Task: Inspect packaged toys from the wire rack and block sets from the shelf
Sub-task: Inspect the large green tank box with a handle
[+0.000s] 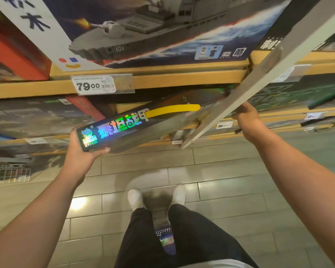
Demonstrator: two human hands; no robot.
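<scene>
I've got the block set (135, 128) out in front of the shelf (162, 78), tilted. My left hand (81, 151) cups its near corner, my right hand (246, 115) grips the far end. Left hold looks shallow; the box could slide off and drop.

Right hand (247, 118) fingers behind tilted box (259, 82)
</scene>
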